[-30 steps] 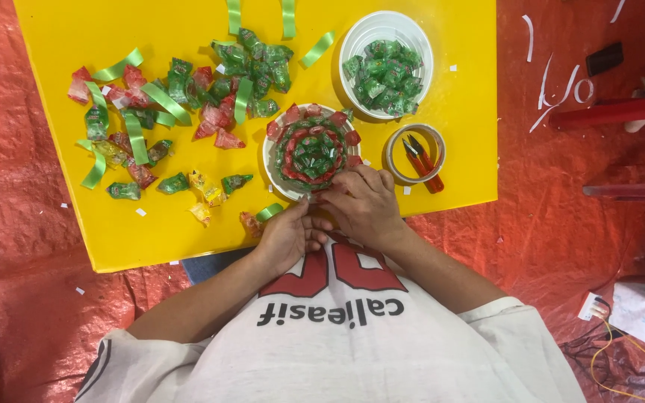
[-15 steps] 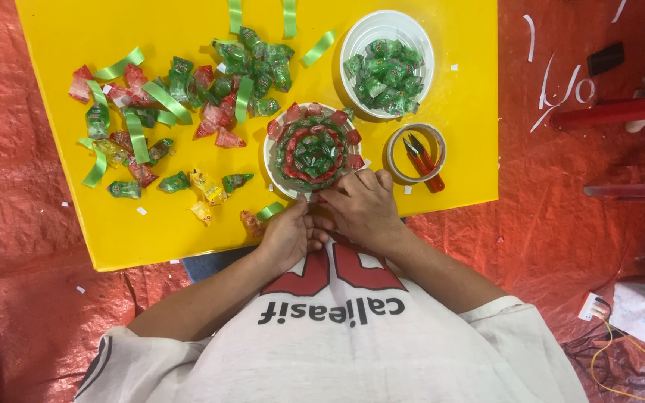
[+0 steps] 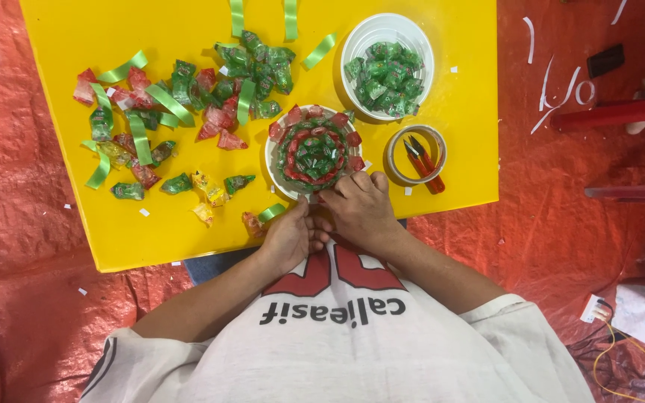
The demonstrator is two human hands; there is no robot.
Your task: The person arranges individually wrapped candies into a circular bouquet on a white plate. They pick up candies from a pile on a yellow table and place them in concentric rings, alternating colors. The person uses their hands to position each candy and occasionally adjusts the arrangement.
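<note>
**Hands at the near rim of a candy rosette**

Red tarpaulin (image 3: 31, 246) covers the floor around a low yellow counter (image 3: 151, 239), seen from straight above. At its near edge both hands meet. The right hand (image 3: 363, 209) lies with fingers curled over the near rim of the round candy rosette (image 3: 313, 153), and the left hand (image 3: 287, 237) presses in beside it, thumb toward the same spot. Both are closed together on something small at that rim; what exactly sits inside the grip cannot be told, as the fingers hide it.

Just beyond the grip, the rosette shows green wrapped sweets at the centre and red ones around the outside, on a white disc. To the right of the grip, a tape roll (image 3: 416, 154) rings a small pair of red-handled snips (image 3: 423, 160). Farther out, a white bowl (image 3: 387, 66) holds green candies. To the left lie loose wrapped candies (image 3: 210, 97) and green ribbon strips (image 3: 169, 104), with one strip (image 3: 271, 213) touching distance from the left hand.

Judging by the layout, the work goes best if the disc is steadied with one hand while the other presses each piece down firmly, keeping the outer ring evenly spaced.
</note>
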